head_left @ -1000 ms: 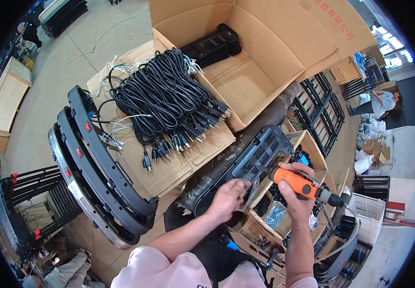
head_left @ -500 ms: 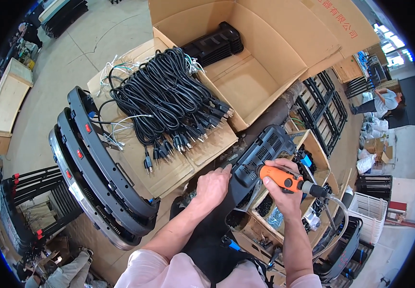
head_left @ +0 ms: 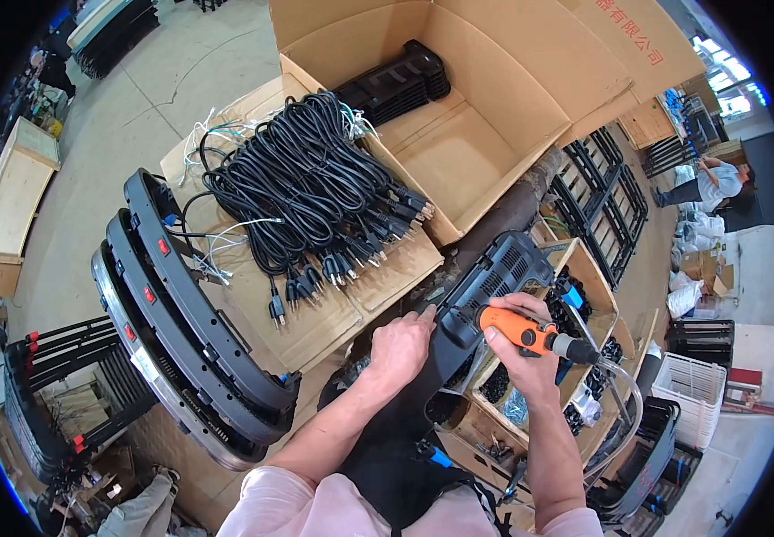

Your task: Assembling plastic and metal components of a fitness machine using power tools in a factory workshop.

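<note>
My right hand [head_left: 517, 345] is closed round one orange pneumatic screwdriver [head_left: 521, 329], tip pointing left at the black vented housing [head_left: 485, 286] (its long axis runs up-right, away from me). My left hand [head_left: 400, 345] presses flat on the housing's near end, gripping nothing. Three curved black panels [head_left: 190, 331] lie stacked to my left.

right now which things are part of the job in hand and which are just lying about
In hand: black vented panel, steadied by left hand; orange driver in right hand.

Lying about: power cords, open carton, curved black frames.
</note>
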`<state>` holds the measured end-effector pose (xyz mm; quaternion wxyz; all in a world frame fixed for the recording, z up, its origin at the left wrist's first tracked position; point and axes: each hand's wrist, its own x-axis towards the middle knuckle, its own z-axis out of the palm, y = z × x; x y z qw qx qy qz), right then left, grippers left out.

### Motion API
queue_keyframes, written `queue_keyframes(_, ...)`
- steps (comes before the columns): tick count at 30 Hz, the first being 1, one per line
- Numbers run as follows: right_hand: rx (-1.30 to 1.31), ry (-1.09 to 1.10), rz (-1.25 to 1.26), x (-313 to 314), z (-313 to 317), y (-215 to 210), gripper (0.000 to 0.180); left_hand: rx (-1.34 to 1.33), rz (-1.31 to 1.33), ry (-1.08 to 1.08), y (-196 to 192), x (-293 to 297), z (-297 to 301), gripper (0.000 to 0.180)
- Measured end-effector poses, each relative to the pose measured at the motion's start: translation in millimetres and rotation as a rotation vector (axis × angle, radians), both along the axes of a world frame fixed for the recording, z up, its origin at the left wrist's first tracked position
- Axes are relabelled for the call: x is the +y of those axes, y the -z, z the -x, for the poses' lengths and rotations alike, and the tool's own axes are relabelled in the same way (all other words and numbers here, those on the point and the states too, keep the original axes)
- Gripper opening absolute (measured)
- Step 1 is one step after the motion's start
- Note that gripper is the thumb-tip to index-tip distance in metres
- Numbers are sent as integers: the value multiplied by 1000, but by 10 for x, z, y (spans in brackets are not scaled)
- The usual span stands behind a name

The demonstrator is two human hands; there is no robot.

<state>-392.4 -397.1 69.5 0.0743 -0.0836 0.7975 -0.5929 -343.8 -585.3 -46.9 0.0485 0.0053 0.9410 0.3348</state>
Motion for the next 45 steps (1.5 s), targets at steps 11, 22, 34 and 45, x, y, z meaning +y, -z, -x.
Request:
queue_keyframes(11, -20, -73, -118, -163, 94, 43, 48, 22, 8, 3, 6, 15, -13, 37)
queue_keyframes(22, -25, -193, -208, -252, 148, 51, 40, 116, -154, -124, 67, -8, -88, 30)
queue_keyframes(34, -23, -202, -130, -194, 148, 141, 37, -835, -1826, -434, -60, 198, -882, 24)
queue_keyframes(45, 79, -49, 135, 282, -953, -310, 53, -869, -1865, -438, -185, 417, -1367, 31)
